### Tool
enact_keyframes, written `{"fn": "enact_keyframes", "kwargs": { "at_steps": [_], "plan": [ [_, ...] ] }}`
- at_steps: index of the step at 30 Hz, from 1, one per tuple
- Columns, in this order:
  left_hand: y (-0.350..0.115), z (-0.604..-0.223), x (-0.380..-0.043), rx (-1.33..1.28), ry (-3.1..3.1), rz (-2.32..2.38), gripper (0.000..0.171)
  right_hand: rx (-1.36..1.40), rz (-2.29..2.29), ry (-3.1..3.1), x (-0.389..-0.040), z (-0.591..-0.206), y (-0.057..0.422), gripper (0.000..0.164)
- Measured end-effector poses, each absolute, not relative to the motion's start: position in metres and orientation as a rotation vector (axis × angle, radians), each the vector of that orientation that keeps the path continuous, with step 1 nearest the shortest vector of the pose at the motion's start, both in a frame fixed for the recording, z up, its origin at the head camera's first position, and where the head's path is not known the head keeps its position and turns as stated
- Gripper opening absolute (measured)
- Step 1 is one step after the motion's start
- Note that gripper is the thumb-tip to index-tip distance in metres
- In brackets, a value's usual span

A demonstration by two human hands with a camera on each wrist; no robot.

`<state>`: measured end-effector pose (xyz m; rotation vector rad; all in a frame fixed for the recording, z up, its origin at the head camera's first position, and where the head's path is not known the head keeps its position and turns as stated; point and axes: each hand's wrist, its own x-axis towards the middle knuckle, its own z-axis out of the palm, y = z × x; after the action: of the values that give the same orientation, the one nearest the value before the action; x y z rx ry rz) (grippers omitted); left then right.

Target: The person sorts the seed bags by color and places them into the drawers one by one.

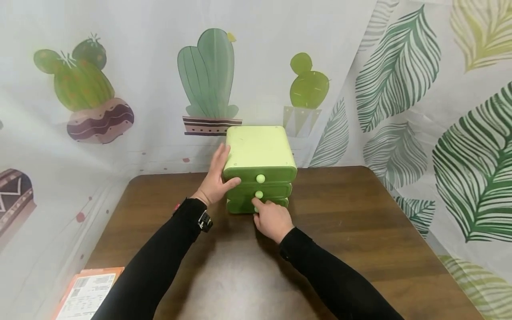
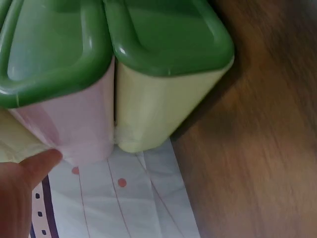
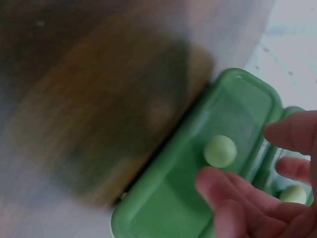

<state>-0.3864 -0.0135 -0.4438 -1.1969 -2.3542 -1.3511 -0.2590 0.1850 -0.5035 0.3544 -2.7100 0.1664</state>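
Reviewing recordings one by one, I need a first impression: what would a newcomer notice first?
Probably the green drawer cabinet near the far edge of the table, the left hand at its left side, the right hand at its lower front. Next, the cactus prints on the backdrop behind it.

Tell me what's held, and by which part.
The left hand braces the three-drawer cabinet at its left side, not gripping around it. The right hand is at the knob of the bottom drawer; whether it's pinched cannot be told.
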Motion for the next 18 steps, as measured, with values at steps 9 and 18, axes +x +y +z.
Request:
{"fn": "enact_keyframes", "kwargs": {
  "at_steps": [9,18],
  "plan": [
    [-0.017,-0.45,-0.389,-1.218,-2.357,-1.458,0.065,0.374,0.09,-2.82,-0.27,-0.518,0.178,0.022],
    [-0.018,-0.447,-0.393,-1.219,-2.387,-1.413,0.064,0.319,0.092,-2.872,-0.283,-0.523,0.172,0.005]
  ]
}}
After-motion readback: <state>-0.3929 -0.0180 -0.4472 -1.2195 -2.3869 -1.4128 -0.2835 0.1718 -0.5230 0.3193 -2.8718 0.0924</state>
